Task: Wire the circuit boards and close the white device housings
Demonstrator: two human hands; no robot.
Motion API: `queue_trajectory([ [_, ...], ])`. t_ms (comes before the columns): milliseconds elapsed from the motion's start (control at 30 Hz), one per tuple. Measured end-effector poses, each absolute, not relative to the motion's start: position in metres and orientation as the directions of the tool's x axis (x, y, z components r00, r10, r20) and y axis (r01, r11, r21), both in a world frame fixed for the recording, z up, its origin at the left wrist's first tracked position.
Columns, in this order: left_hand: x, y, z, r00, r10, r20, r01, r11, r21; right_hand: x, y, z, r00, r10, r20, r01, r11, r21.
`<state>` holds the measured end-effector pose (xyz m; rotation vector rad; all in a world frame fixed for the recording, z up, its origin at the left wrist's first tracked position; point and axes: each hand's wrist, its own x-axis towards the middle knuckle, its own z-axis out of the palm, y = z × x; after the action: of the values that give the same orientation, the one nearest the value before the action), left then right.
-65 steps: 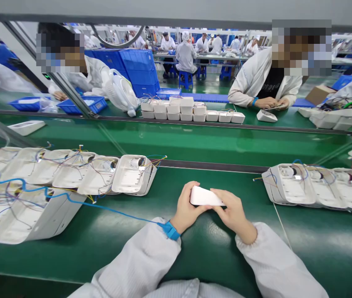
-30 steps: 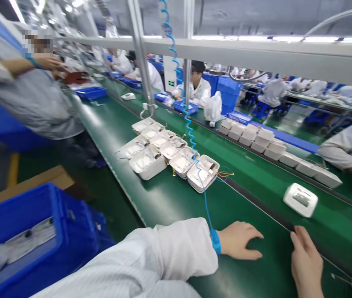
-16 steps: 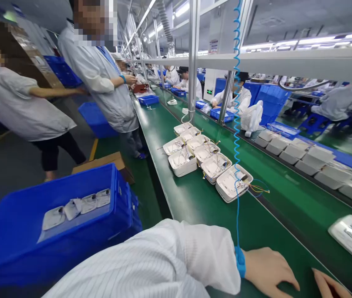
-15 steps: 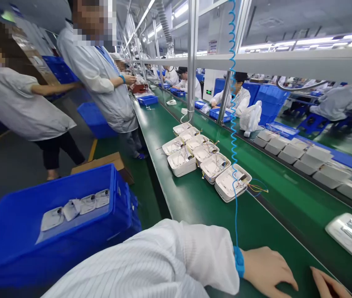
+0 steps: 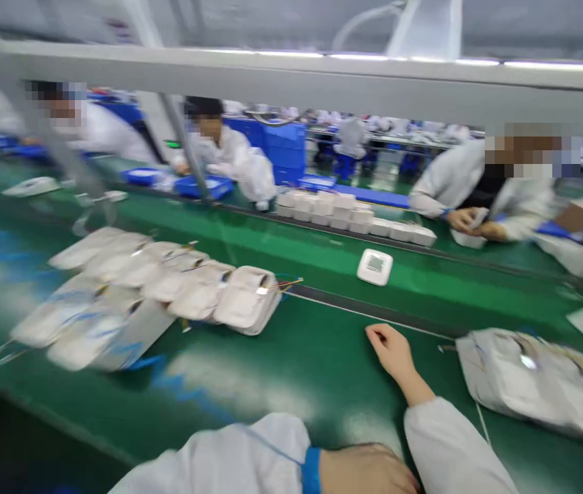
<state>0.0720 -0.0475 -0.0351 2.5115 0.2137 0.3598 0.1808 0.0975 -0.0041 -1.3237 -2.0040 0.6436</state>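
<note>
My left hand [image 5: 366, 470], with a blue strap at its wrist, is low over the green bench [image 5: 317, 363]. The bottom edge cuts it off and its fingers are blurred. Farther forward, my right hand [image 5: 391, 351] rests on the bench with its fingers curled in, nothing visible in them. A white device with a small display [image 5: 374, 267] lies beyond it on the green conveyor strip. To the left are several white housings [image 5: 249, 298] with loose wires, and another row of housings [image 5: 543, 381] is at the right.
Across the conveyor, a person [image 5: 487, 185] holds a white part, and another person [image 5: 234, 154] sits near blue trays [image 5: 203, 186]. White boxes [image 5: 343, 209] line the far side. A metal beam [image 5: 291, 82] spans the top, and a blurred blue coiled cord [image 5: 178, 387] crosses the left.
The view has swung right; the blue bin and standing people have left it. My right hand, partly cut off before, now shows whole with fingers curled. My left hand's spread fingers are now mostly out of view.
</note>
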Motion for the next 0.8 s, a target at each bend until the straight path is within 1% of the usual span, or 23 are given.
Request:
queue_trajectory([
  [33,0.069,-0.05,-0.033,0.943,0.226,0.244,0.045,-0.813,0.581,0.18,0.098,-0.004,-0.256,0.936,0.243,0.619,0.351,-0.702],
  [100,0.063,-0.053,-0.023,0.929,0.266,0.256,0.063,-0.797,0.6,0.18,0.099,-0.004,-0.218,0.946,0.238,0.627,0.323,-0.709],
  [167,0.055,-0.054,-0.009,0.912,0.3,0.279,0.082,-0.801,0.593,0.182,0.1,-0.005,-0.197,0.952,0.235,0.629,0.307,-0.714],
  [233,0.048,-0.052,0.005,0.871,0.338,0.356,0.087,-0.82,0.566,0.183,0.1,-0.006,-0.185,0.954,0.237,0.631,0.3,-0.715],
  [333,0.038,-0.044,0.016,0.761,0.391,0.518,0.095,-0.857,0.507,0.183,0.098,-0.005,-0.18,0.953,0.244,0.638,0.302,-0.709],
  [400,0.033,-0.038,0.016,0.7,0.445,0.559,0.185,-0.869,0.459,0.182,0.097,-0.006,-0.185,0.951,0.249,0.641,0.308,-0.703],
  [433,0.032,-0.035,0.015,0.698,0.485,0.527,0.258,-0.857,0.446,0.182,0.097,-0.006,-0.188,0.95,0.251,0.641,0.312,-0.701],
  [500,0.032,-0.032,0.012,0.757,0.546,0.36,0.382,-0.816,0.433,0.182,0.097,-0.006,-0.193,0.948,0.252,0.643,0.316,-0.698],
  [567,0.035,-0.032,0.011,0.826,0.541,0.158,0.435,-0.791,0.431,0.183,0.097,-0.007,-0.197,0.947,0.253,0.645,0.319,-0.694],
  [600,0.036,-0.032,0.011,0.848,0.523,0.088,0.44,-0.786,0.433,0.183,0.097,-0.007,-0.198,0.947,0.253,0.646,0.32,-0.693],
  [667,0.038,-0.033,0.013,0.858,0.513,0.023,0.45,-0.772,0.449,0.183,0.097,-0.007,-0.204,0.946,0.252,0.649,0.323,-0.689],
  [800,0.038,-0.032,0.016,0.842,0.54,-0.012,0.473,-0.728,0.496,0.183,0.096,-0.006,-0.215,0.944,0.25,0.654,0.329,-0.681],
])
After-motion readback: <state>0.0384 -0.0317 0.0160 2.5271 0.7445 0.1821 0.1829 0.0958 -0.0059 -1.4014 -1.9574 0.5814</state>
